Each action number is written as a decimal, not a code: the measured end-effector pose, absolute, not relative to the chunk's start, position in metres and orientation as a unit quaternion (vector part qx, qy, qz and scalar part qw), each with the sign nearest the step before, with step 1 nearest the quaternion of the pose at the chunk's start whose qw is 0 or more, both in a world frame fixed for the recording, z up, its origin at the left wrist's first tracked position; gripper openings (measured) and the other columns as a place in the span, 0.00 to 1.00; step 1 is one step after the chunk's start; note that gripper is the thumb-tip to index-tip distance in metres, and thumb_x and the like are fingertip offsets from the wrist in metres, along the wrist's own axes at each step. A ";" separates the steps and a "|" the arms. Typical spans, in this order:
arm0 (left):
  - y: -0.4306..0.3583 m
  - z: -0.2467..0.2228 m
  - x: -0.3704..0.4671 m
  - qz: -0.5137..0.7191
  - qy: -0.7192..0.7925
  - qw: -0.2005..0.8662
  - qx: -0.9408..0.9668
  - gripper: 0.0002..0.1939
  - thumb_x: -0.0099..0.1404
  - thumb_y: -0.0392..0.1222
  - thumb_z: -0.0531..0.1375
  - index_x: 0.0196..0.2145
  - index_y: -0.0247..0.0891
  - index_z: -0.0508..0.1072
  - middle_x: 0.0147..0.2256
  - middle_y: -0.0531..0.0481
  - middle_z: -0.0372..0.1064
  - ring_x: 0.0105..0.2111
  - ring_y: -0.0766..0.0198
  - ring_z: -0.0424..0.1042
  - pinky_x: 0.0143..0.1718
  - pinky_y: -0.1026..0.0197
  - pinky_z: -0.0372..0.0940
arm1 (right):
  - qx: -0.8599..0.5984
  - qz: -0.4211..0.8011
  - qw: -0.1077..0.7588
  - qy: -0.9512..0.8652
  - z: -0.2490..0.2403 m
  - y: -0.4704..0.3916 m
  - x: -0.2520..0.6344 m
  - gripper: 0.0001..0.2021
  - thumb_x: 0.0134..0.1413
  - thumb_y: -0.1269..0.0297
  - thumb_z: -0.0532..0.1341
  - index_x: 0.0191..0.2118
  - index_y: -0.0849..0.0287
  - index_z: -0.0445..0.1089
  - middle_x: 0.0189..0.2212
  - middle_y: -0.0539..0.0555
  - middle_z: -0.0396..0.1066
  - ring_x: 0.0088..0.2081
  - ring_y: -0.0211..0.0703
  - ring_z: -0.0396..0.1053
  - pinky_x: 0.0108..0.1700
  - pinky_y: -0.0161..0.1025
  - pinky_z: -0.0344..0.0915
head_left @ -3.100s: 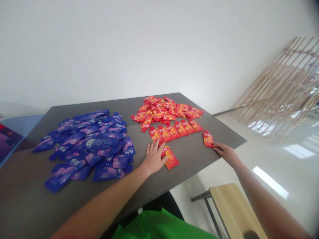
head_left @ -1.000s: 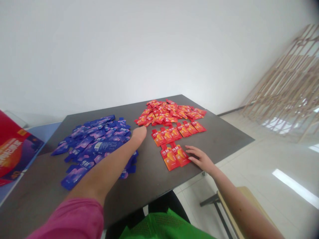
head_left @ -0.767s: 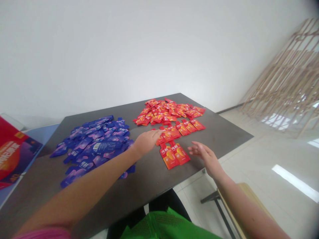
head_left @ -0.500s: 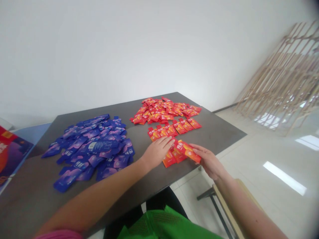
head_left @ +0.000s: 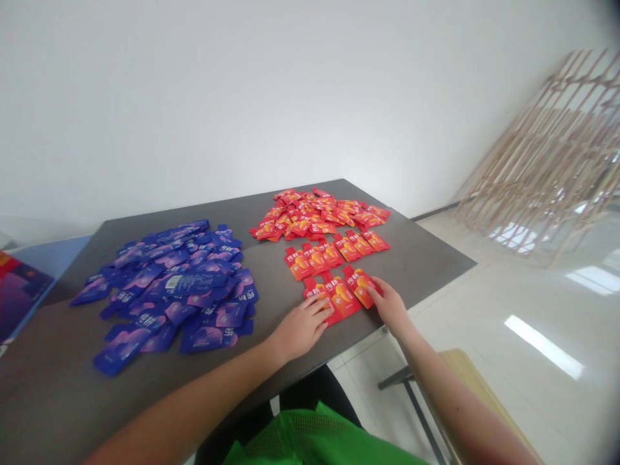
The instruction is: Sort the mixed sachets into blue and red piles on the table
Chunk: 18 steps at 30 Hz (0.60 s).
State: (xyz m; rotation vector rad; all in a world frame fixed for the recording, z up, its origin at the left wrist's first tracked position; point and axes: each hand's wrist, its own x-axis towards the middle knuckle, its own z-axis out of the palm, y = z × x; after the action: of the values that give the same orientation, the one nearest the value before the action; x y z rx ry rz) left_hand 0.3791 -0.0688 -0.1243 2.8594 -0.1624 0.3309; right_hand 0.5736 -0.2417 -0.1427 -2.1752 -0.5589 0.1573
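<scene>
My left hand point(head_left: 301, 328) lies with its fingers stretched over the leftmost red sachet point(head_left: 316, 289) of a front row, touching its lower part. Beside that one, another red sachet point(head_left: 340, 297) lies flat and partly overlaps it. At the row's right end, my right hand point(head_left: 391, 309) pinches the right edge of a third red sachet point(head_left: 357, 283) printed with orange fruit and white characters. This sachet is down at table level. Just behind, more red sachets point(head_left: 318, 256) lie side by side in two overlapping groups, spouts pointing away from me.
A heap of red sachets point(head_left: 314, 212) sits at the back of the dark table point(head_left: 271, 274). Purple-blue sachets point(head_left: 194, 258) are piled on the left. A printed red and purple box point(head_left: 22, 290) stands at the left edge. A wooden stool point(head_left: 465, 374) is below right, and wooden racks point(head_left: 547, 168) lean beyond.
My right hand has lowered its sachet from above the front row to the row's right end. My left hand has drawn back toward me, onto the leftmost sachet.
</scene>
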 end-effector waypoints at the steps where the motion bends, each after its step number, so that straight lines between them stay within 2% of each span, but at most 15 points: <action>1: -0.068 -0.124 0.379 0.113 -0.055 0.129 0.984 0.18 0.71 0.41 0.50 0.54 0.38 0.70 0.57 0.44 0.67 0.61 0.56 0.59 0.62 0.51 0.56 | -0.878 0.055 0.414 -0.235 -0.144 -0.240 0.574 0.23 0.57 0.55 0.55 0.55 0.59 0.69 0.50 0.60 0.73 0.51 0.54 0.69 0.52 0.48 0.63; 9: -0.068 -0.126 0.380 0.125 -0.056 0.130 0.982 0.18 0.70 0.40 0.50 0.54 0.38 0.71 0.56 0.45 0.67 0.60 0.57 0.60 0.61 0.52 0.57 | -0.903 -0.044 0.299 -0.305 -0.152 -0.232 0.572 0.20 0.60 0.58 0.53 0.53 0.61 0.70 0.43 0.64 0.72 0.46 0.55 0.68 0.51 0.49 0.62; 14: -0.070 -0.129 0.378 0.132 -0.061 0.119 0.982 0.17 0.70 0.40 0.51 0.52 0.38 0.72 0.55 0.46 0.68 0.60 0.58 0.60 0.61 0.52 0.58 | -0.907 -0.104 0.260 -0.315 -0.155 -0.237 0.568 0.19 0.60 0.55 0.55 0.49 0.60 0.73 0.42 0.64 0.68 0.44 0.55 0.65 0.49 0.50 0.61; 18: -0.065 -0.118 0.378 0.160 -0.046 0.091 0.982 0.18 0.70 0.42 0.52 0.55 0.41 0.69 0.60 0.46 0.63 0.61 0.53 0.58 0.61 0.47 0.56 | -0.900 -0.152 0.246 -0.327 -0.159 -0.248 0.568 0.21 0.61 0.52 0.54 0.48 0.61 0.73 0.42 0.63 0.68 0.43 0.54 0.64 0.48 0.49 0.60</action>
State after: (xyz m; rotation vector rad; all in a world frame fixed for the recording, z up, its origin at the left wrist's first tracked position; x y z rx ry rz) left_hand 0.3784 -0.0648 -0.1180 2.9180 -0.1363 0.4762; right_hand 0.5679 -0.2482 -0.1593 -2.4539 -0.8930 -0.4136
